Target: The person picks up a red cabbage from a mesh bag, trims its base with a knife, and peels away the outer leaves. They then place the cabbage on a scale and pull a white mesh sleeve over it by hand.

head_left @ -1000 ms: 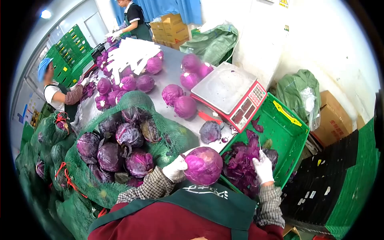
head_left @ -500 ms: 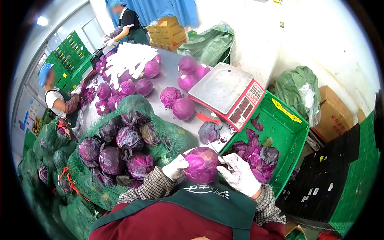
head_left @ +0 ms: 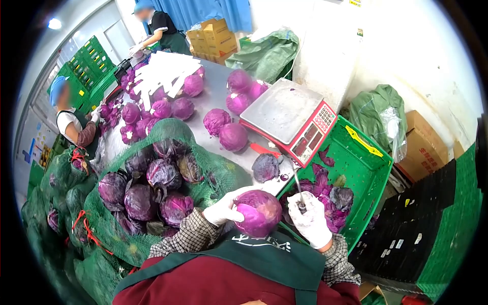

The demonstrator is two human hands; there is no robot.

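Gloved, the left hand point(head_left: 223, 209) cups a red cabbage point(head_left: 259, 212) against the green apron point(head_left: 264, 254), fingers spread round its left side and thumb lying over the top. Beside it the right hand point(head_left: 311, 219), also in a white glove, is clenched round the handle of a small knife point(head_left: 299, 192) whose thin blade points up and away, just right of the cabbage and not clearly touching it. White characters are printed on the apron under the cabbage, too small to read. Ahead stands a weighing scale point(head_left: 290, 114) with a red keypad panel; its figures are unreadable. Right of the hands, a green plastic crate point(head_left: 366, 162) holds loose purple leaves. On the steel table point(head_left: 218, 99) lie more trimmed cabbages, and a green mesh sack point(head_left: 168, 178) of untrimmed heads sits at the left. Cardboard boxes point(head_left: 427, 145) at far right carry red print, illegible. Two other people work along the table's far end.
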